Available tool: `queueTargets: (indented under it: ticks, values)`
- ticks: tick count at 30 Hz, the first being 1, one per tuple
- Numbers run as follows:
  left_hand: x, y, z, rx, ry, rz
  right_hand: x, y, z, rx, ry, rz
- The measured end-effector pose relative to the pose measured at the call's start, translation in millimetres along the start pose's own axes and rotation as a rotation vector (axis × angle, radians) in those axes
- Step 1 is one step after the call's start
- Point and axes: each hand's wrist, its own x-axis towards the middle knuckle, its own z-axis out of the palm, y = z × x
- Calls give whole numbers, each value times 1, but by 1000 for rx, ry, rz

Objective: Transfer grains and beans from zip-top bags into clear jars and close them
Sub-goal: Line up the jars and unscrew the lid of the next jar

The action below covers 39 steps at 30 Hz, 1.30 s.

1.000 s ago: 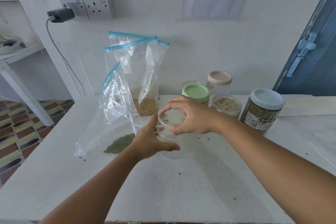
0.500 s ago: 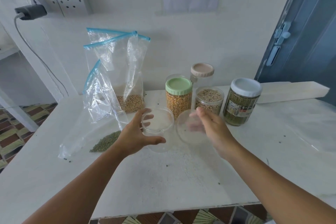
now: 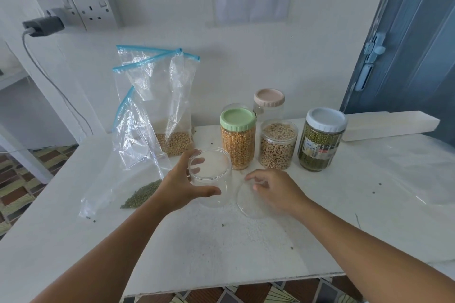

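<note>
Table (image 3: 221, 248) space nearest the camera is crossed by two bare forearms reaching toward an empty clear jar (image 3: 211, 181). That jar is held upright by the left hand (image 3: 181, 186), with the thumb curled round its near wall and the fingers wrapped round the far side. Just to its right, a clear lid (image 3: 247, 200) is laid flat on the table under the right hand (image 3: 277, 190), whose bent fingertips appear to pinch its far edge, though full contact cannot be told. To the left, a slumped bag of green beans (image 3: 141, 194) is seen, with a few loose grains scattered nearby. Further back, a bag of pale beans (image 3: 173, 144) is propped against the wall, and other bags stand behind it. Three filled jars are lined up beyond the hands: a green-lidded jar (image 3: 237, 140) of yellow kernels, an open jar (image 3: 278, 146) of pale beans with no lid on it, and a white-lidded jar (image 3: 321, 139) of green beans. A pink-lidded jar (image 3: 268, 103) is set behind them. The task is judged partly done: two bags remain to be emptied, and two jars remain to be closed.
</note>
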Motion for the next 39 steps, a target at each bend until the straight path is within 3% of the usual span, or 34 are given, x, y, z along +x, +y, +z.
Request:
queueTargets:
  ticks: [4,8,12,18,25,32,34,39]
  values:
    - [0,1,0,-16,-13,-4,-1,0,5,-194,18,-45]
    - [0,1,-1,-18,-24,-17,-3,0,7,-229,39,-70]
    - [2,4,-5,-25,-51,-52,-3,-26,-2,-23,115,-168]
    - [-7,10,-17,-12,-83,-100,11,-81,-6,139,-58,-165]
    - [-17,13,-20,-6,-43,-147,19,-85,-6,168,-114,-183]
    - [-24,24,-73,54,-113,-150,33,-123,-7,104,151,-377]
    - [-25,24,-99,68,-79,-120,48,-147,-5,82,144,-401]
    - [-22,0,-149,136,116,-83,95,-213,17,168,-56,-356]
